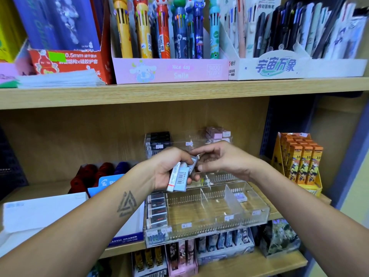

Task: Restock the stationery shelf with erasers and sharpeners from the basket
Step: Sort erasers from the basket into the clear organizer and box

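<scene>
My left hand (168,166) grips a small stack of sleeved erasers (180,177), barcode side up, in front of the middle shelf. My right hand (221,158) reaches in from the right, and its fingertips pinch the top eraser (194,161) of that stack. Just below both hands stands a clear acrylic tiered organiser (257,214); its front tier has black-sleeved erasers (156,210) in the left slot and one small eraser (240,197) at the right. The upper back tier holds black erasers (157,139) and pink erasers (216,132). No basket is in view.
A white plastic-eraser carton (40,212) sits left of the organiser, with red and blue items (93,174) behind it. Orange pencil boxes (301,158) stand at the right. Pen display boxes (169,70) fill the shelf above; card packs (219,246) fill the shelf below.
</scene>
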Tool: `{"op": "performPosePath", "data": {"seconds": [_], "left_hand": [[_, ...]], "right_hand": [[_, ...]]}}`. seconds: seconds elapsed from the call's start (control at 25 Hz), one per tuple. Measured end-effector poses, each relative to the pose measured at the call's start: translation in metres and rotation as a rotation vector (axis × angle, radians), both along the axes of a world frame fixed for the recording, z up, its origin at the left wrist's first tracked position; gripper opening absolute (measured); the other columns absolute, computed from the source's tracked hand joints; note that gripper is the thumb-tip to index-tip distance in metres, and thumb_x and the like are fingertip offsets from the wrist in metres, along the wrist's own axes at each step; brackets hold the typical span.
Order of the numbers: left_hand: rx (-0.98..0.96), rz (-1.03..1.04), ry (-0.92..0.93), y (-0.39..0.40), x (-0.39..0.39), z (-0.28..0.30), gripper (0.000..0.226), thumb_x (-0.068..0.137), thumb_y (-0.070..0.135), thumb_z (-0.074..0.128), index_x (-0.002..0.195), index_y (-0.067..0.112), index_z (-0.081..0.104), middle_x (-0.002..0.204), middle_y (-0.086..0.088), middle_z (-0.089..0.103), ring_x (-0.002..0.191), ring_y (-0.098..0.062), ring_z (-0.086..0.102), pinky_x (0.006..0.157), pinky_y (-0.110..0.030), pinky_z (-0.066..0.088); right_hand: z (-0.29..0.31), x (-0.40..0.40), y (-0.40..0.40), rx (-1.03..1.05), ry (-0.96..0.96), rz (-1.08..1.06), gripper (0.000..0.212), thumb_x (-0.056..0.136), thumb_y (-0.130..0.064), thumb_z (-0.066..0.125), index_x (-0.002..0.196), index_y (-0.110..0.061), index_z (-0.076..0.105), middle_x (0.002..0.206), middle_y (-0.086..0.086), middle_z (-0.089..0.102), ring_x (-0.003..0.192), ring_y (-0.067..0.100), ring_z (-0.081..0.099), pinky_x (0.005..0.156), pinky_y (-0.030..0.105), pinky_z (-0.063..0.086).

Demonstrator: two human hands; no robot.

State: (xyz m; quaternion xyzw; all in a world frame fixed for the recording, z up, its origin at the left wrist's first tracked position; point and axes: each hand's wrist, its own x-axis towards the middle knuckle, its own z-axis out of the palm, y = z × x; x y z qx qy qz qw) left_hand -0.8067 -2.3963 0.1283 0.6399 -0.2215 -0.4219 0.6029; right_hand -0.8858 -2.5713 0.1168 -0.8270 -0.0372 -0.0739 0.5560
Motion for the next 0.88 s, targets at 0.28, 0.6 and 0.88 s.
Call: {"op": "performPosePath", "data": {"seconds": [0.28,0.6,0.88], "left_hand": [[0.027,-0.031,0.016,0.007,0.001,0.001,0.024,0.098,0.014,0.048,0.112,-0.002,0.058,0.098,-0.027,0.067,0.056,-0.023,0.058,0.041,-0.022,0.046],[-0.035,0.134,0.013,0.015,0.006,-0.008,0.024,0.088,-0.006,0.063,0.110,0.004,0.061,0.086,-0.021,0.069,0.048,-0.020,0.055,0.040,-0.023,0.046],[-0.071,0.273,-0.162,0.005,0.005,0.000,0.027,0.083,-0.014,0.065,0.106,-0.001,0.061,0.083,-0.031,0.068,0.043,-0.023,0.053,0.040,-0.026,0.045]], "right_hand": [[0.004,-0.005,0.000,0.075,-0.085,-0.038,0.038,0.074,0.011,0.078,0.108,-0.001,0.065,0.098,0.017,0.071,0.088,0.028,0.066,0.081,0.033,0.058],[-0.001,-0.014,0.000,0.112,-0.093,-0.077,0.034,0.071,0.017,0.077,0.097,0.001,0.064,0.100,0.028,0.071,0.088,0.029,0.071,0.074,0.029,0.058],[0.012,-0.001,0.008,-0.502,-0.208,-0.228,0.023,0.077,-0.015,0.085,0.096,-0.019,0.073,0.089,-0.004,0.071,0.084,0.012,0.066,0.072,0.017,0.052]]}}
